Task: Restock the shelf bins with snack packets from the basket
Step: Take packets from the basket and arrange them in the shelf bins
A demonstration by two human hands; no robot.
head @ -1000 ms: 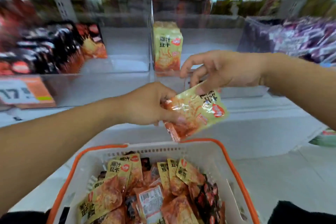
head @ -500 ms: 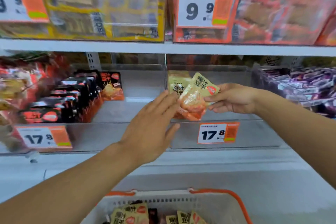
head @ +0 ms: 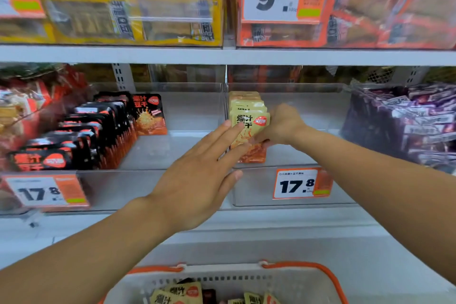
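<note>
My right hand [head: 278,126] reaches into the clear middle shelf bin [head: 296,190] and holds a yellow-and-orange snack packet [head: 249,131] upright at the front of a short row of matching packets [head: 244,100]. My left hand [head: 199,177] hovers in front of the bin with fingers straight, its fingertips touching the packet's left edge. The white basket with an orange rim [head: 306,276] sits at the bottom of the view, with several yellow packets [head: 182,291] showing inside.
The bin to the left holds a row of black-and-orange packets [head: 81,136] with bare floor to their right. A bin of purple packets [head: 407,126] stands at the right. Price tags reading 17.8 [head: 298,184] hang on the bin fronts. A stocked shelf lies overhead.
My right hand carried the packet from above the basket up into the middle bin and stood it against the row. My left hand let go and opened beside it. The view tilted upward.
</note>
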